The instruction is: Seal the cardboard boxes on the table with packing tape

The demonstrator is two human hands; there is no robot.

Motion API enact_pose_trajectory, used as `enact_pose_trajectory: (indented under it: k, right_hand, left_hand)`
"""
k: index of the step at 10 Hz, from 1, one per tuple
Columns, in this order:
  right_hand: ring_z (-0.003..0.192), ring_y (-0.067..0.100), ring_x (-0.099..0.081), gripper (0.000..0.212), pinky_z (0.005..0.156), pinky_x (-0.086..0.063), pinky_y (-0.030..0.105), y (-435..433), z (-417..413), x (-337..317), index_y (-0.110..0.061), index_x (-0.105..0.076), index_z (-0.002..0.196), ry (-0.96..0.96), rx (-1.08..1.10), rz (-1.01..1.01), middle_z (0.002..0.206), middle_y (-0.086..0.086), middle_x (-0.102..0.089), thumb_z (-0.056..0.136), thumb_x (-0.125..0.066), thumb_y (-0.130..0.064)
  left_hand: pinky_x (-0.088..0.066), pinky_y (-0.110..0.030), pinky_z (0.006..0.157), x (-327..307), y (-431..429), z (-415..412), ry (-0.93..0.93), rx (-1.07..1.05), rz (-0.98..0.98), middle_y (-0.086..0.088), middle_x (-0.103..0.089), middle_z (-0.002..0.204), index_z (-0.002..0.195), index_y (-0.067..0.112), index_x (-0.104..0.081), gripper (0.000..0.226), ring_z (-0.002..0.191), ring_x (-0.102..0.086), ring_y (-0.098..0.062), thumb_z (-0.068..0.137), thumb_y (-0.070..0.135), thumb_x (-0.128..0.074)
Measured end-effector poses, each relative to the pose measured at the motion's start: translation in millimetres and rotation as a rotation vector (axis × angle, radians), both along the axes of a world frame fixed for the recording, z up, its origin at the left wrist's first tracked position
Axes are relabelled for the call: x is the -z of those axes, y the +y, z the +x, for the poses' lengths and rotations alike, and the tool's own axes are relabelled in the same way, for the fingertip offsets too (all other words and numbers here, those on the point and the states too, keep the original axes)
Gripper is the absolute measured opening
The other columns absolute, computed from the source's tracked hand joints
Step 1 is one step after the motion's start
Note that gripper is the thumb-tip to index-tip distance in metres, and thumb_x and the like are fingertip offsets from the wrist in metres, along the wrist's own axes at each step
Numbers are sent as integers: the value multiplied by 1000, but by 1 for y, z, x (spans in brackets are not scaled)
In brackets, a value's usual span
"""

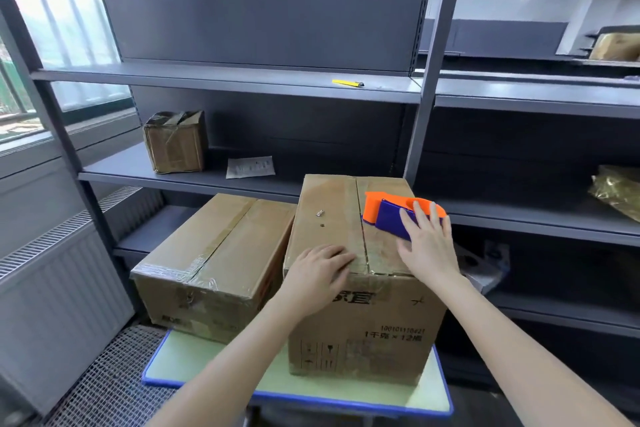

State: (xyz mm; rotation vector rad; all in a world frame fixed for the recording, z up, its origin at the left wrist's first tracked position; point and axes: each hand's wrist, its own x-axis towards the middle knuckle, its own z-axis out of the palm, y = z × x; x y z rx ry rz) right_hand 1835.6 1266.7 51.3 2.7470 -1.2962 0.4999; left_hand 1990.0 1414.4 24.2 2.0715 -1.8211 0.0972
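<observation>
On the box (pixel 363 352) front, print (pixel 402 328) reads 100101110421.

Bright daylight from windows (pixel 52 21) at left — blown-out glare, dim shelving (pixel 263 80) right, wide-angle bending at edges, slightly soft

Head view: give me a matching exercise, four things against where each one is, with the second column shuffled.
Things
1. tape dispenser
2. yellow cutter
3. small box
4. left hand

Places
A. on the upper shelf
B. on the shelf below, toward its left end
C. flat on the tall box, left of its seam
D. on the tall box, right of its seam, under the right hand

Pairs: 1-D, 2-A, 3-B, 4-C
</observation>
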Motion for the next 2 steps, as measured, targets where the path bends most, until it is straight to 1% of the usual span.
enact_pose_trajectory:
  k: [1, 2]
  right_hand:
    - [145, 28, 1, 56, 117, 0, 41, 19, -15, -5, -15, -19, 149, -9, -77, 91, 157, 8, -11, 99, -37, -29]
    - [145, 24, -6, 52, 117, -6, 40, 39, -22, -13, -16, -22, 149, -22, -146, 93, 156, 6, -17, 100, -34, -28]
  left_hand:
    - [-33, -31, 104, -18, 5, -12, 51, -49, 116, 2, -45, 143, 139, 23, -45, 42, 130, -41, -18, 100, 34, -36]
    - [-41, -36, 101, -36, 8, -21, 67, -124, 132, -4, -46, 143, 142, 19, -41, 44, 126, -46, -23, 100, 30, -37]
